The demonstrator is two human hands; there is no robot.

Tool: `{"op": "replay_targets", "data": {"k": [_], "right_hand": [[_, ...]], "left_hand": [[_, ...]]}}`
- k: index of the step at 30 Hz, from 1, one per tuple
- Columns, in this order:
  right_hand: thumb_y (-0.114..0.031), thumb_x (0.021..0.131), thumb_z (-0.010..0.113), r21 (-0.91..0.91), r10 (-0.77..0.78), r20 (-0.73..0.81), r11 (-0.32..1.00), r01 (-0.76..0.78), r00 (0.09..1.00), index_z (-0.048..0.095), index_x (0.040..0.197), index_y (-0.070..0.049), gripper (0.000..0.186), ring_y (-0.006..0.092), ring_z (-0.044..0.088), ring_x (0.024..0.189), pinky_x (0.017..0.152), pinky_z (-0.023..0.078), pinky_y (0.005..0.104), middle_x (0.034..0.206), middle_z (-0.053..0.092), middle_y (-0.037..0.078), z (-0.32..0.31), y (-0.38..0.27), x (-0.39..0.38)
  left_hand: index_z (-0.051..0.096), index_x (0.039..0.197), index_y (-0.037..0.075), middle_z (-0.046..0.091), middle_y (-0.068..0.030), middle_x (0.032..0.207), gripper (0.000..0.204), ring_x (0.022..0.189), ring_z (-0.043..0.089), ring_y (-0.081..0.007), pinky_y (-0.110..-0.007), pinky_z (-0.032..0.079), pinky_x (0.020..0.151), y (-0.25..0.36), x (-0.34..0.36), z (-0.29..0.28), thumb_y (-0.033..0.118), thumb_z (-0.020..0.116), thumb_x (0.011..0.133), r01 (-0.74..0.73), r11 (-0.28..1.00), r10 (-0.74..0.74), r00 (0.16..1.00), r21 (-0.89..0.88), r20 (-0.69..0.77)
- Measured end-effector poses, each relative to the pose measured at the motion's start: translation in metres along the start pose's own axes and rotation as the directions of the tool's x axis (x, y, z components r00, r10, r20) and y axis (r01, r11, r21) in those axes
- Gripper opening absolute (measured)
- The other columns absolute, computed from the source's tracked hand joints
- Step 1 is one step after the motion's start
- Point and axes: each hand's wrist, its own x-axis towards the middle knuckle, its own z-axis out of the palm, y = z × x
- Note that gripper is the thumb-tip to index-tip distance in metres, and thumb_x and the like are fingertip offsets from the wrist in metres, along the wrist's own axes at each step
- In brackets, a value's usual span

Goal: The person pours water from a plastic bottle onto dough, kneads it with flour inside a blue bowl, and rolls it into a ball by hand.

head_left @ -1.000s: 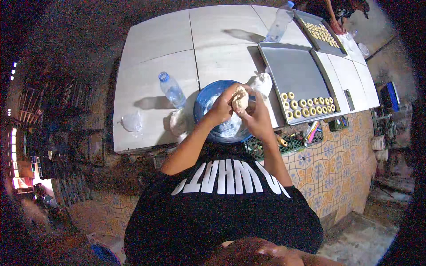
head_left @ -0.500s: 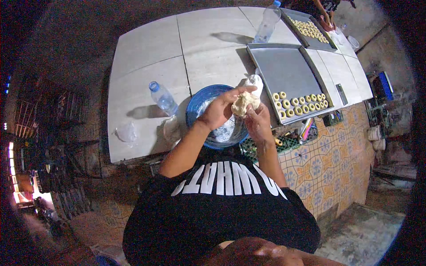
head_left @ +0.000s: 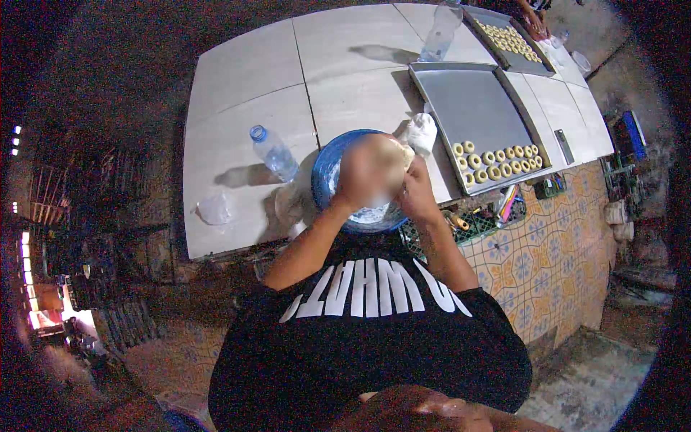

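Over the blue basin, a pale lump of dough is held between my two hands. My left hand is on its left side; a blur smears the fingers and much of the dough. My right hand is closed on the dough's right edge, fingers bent. White flour or a similar powder coats the inside of the basin beneath my hands. Just beyond my right hand stands a white plastic bag. An uncapped clear plastic bottle stands left of the basin.
A metal tray on the right holds ring-shaped dough pieces along its near side. Farther back are a second filled tray, a large bottle and another person's hand. A green crate sits below the table edge.
The view has shifted slightly, so the table appears a little higher and farther right. My hands have come closer together around the dough, and the left hand is now blurred.
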Motion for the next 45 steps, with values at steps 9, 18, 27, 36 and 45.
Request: {"op": "replay_targets", "data": {"k": [9,18,27,36,45], "right_hand": [[-0.017,0.106,0.045,-0.467,-0.172,-0.017,0.873,0.144,0.985,0.045,0.143,0.001,0.041,0.0125,0.058,0.103,0.087,0.048,0.0283,0.122,0.059,0.007,-0.010,0.023,-0.019],[-0.022,0.097,0.060,-0.402,-0.022,0.122,0.913,0.069,0.992,0.050,0.135,0.005,0.047,0.0235,0.057,0.113,0.097,0.044,0.0350,0.127,0.059,0.015,-0.002,-0.012,-0.029],[-0.031,0.085,0.080,-0.702,-0.116,-0.039,0.710,0.056,0.992,0.067,0.108,-0.001,0.040,0.0151,0.069,0.089,0.077,0.053,0.0326,0.091,0.072,0.010,0.014,-0.024,-0.009],[-0.022,0.097,0.061,-0.658,-0.169,0.147,0.719,0.224,0.975,0.065,0.114,0.001,0.029,0.0139,0.065,0.076,0.067,0.051,0.0296,0.090,0.070,0.008,0.035,0.009,0.003],[-0.015,0.090,0.055,-0.713,-0.253,0.174,0.634,0.299,0.952,0.064,0.095,0.002,0.019,0.0232,0.065,0.060,0.058,0.050,0.0363,0.068,0.065,0.012,0.048,0.017,0.011]], "left_hand": [[0.064,0.093,-0.001,0.067,-0.0160,0.076,0.032,0.069,0.066,-0.0244,-0.037,0.050,0.066,0.000,0.015,0.002,0.028,0.057,0.102,0.015,0.994,0.003,0.986,0.110,-0.165],[0.063,0.105,0.000,0.069,-0.0197,0.094,0.020,0.090,0.069,-0.0319,-0.037,0.052,0.081,-0.005,0.024,-0.003,0.017,0.054,0.102,0.049,0.989,-0.022,0.982,0.141,-0.187],[0.058,0.125,0.002,0.066,-0.0108,0.120,0.031,0.114,0.062,-0.0182,-0.031,0.048,0.098,-0.024,-0.004,-0.019,0.026,0.050,0.106,0.127,0.879,-0.008,0.968,-0.460,0.252],[0.053,0.140,-0.001,0.050,-0.0080,0.149,0.092,0.121,0.057,-0.0173,-0.032,0.043,0.105,-0.010,-0.017,-0.041,0.073,0.017,0.098,0.220,0.736,-0.082,0.968,-0.640,0.238],[0.069,0.103,-0.001,0.073,-0.0119,0.104,0.043,0.094,0.067,-0.0176,-0.031,0.053,0.088,-0.022,-0.024,-0.047,0.037,0.051,0.106,0.183,0.962,-0.216,0.964,-0.201,-0.155]]}}
